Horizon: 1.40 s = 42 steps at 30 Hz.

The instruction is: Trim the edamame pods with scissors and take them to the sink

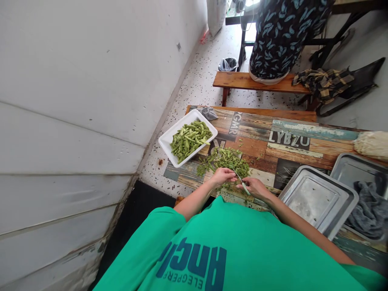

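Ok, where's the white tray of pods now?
Head view: the white tray is at the left end of the table, ahead and left of the left hand, beside the grey cloth.

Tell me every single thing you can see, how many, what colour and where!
White tray: 1, white, table's left end
Pods: many, green, in white tray
Loose bits: many, green, heaped by hands
Bladed tool: 1, pale handle, right hand
Metal trays: 2, silver, table's right
Grey cloths: 2, one by white tray, one on right-hand metal tray
Bundle: 1, off-white, far right
Table: 1, multicoloured, under these
Bench: at least 1, brown, beyond table
Seated person: 1, dark patterned clothes, bench
Checked cloth: 1, black-tan, bench's right
Bin: 1, black, bench's left
Floor: speckled white
Wall: white, left
Shirt: 1, green, bottom
Left hand: 1, bare, at heap
Right hand: 1, bare, holding tool
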### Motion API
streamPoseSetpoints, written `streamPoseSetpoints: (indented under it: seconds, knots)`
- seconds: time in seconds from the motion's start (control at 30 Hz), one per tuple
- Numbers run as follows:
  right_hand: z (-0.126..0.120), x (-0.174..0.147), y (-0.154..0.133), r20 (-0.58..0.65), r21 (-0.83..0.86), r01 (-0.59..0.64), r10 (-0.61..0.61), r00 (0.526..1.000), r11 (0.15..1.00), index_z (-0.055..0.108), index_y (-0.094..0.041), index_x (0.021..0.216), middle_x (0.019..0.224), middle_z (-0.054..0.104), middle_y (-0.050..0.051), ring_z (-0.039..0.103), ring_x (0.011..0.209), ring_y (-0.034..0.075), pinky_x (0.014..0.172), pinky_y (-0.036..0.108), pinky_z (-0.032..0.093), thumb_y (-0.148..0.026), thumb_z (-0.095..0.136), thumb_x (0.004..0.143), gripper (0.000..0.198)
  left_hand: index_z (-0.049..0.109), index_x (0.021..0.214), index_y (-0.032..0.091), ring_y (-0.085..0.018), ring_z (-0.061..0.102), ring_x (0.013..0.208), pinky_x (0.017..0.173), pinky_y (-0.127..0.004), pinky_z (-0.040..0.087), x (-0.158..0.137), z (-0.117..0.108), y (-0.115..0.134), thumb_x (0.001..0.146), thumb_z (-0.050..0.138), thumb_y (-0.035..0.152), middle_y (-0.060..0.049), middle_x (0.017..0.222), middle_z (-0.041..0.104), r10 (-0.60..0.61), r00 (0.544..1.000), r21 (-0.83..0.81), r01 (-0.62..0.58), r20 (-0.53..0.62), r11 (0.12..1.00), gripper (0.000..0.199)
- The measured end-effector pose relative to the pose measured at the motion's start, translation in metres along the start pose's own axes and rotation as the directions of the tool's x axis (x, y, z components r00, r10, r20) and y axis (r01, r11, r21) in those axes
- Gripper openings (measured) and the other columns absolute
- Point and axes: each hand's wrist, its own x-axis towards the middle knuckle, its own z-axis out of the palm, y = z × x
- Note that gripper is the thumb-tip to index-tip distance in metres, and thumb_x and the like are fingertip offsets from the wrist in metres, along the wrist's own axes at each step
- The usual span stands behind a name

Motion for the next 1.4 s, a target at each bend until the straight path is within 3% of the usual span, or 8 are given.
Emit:
streamPoseSetpoints:
  seconds: [0.2,0.37,0.5,0.63,0.9,1.1,1.27,1.4]
  knots:
    - [0.002,-0.001,0.006,-0.021,-0.002,-0.006,0.006,1.000,1.000,0.059,-0.020,0.058,0.052,0.050,0.001,0.043,0.052,0.017,0.051,0.028,0.025,-0.077,0.059,0.069,0.059,0.068,0.077,0.010,-0.003,0.045,0.044,0.047,-0.017,0.034,0.003,-0.004,-0.005,0.068,0.084,0.021,0.005,0.052,0.055,-0.040,0.997,0.087,0.046,-0.069,0.995,0.022]
    - [0.007,-0.002,0.010,-0.030,0.104,-0.058,0.062,0.998,0.993,0.055,-0.020,0.055,0.049,0.048,0.000,0.044,0.050,0.016,0.049,0.027,0.029,-0.075,0.066,0.064,0.057,0.065,0.077,0.010,-0.007,0.057,0.054,0.055,-0.019,0.046,0.003,-0.006,-0.004,0.068,0.085,0.019,0.000,0.061,0.062,-0.112,0.994,-0.041,0.112,-0.004,0.993,0.023]
    - [0.009,-0.005,0.004,0.133,0.446,-0.237,0.198,0.971,0.863,0.054,-0.020,0.064,0.051,0.052,-0.001,0.049,0.049,0.016,0.049,0.028,0.039,-0.074,0.073,0.056,0.058,0.064,0.077,0.009,-0.010,0.066,0.068,0.069,-0.022,0.056,0.002,-0.002,0.002,0.075,0.078,0.012,-0.007,0.075,0.068,-0.079,0.995,-0.252,0.061,-0.064,0.966,0.014]
    - [0.009,-0.008,-0.007,0.222,0.550,-0.322,0.236,0.946,0.770,0.053,-0.020,0.067,0.054,0.056,-0.001,0.049,0.050,0.014,0.051,0.028,0.044,-0.069,0.080,0.053,0.058,0.062,0.073,0.009,-0.009,0.067,0.071,0.073,-0.019,0.056,-0.003,0.009,0.004,0.081,0.068,0.002,-0.007,0.076,0.069,-0.100,0.988,-0.396,0.045,-0.119,0.917,0.012]
    - [0.013,-0.009,-0.006,0.207,0.589,-0.286,0.202,0.957,0.756,0.057,-0.018,0.069,0.055,0.058,-0.001,0.051,0.052,0.014,0.051,0.026,0.044,-0.063,0.084,0.052,0.056,0.058,0.072,0.009,-0.008,0.064,0.062,0.064,-0.017,0.053,-0.011,0.023,-0.007,0.077,0.073,0.002,-0.006,0.070,0.067,-0.086,0.987,-0.437,0.019,-0.134,0.899,0.016]
    - [0.018,-0.010,0.009,0.089,0.497,-0.201,0.181,0.979,0.844,0.051,-0.019,0.057,0.046,0.048,-0.003,0.045,0.043,0.013,0.044,0.026,0.036,-0.068,0.077,0.060,0.056,0.057,0.074,0.010,-0.009,0.064,0.062,0.062,-0.018,0.051,-0.008,0.017,-0.018,0.077,0.069,0.004,-0.006,0.069,0.067,-0.104,0.983,-0.329,0.049,-0.152,0.943,0.013]
    - [0.026,-0.012,0.018,0.088,0.561,-0.230,0.219,0.972,0.795,0.059,-0.017,0.072,0.051,0.052,-0.003,0.047,0.046,0.013,0.045,0.026,0.038,-0.071,0.077,0.058,0.059,0.053,0.070,0.016,-0.013,0.064,0.065,0.063,-0.023,0.050,0.001,-0.019,-0.025,0.075,0.060,0.008,-0.004,0.068,0.066,0.059,0.843,0.045,-0.042,-0.535,0.998,0.012]
    - [0.030,-0.015,0.025,0.137,0.566,-0.274,0.239,0.961,0.778,0.056,-0.017,0.071,0.052,0.053,-0.001,0.048,0.047,0.014,0.046,0.026,0.040,-0.073,0.076,0.059,0.061,0.060,0.069,0.016,-0.017,0.064,0.077,0.071,-0.026,0.048,0.008,-0.061,-0.026,0.074,0.060,0.014,-0.004,0.072,0.066,0.188,0.703,0.225,-0.041,-0.686,0.974,0.006]
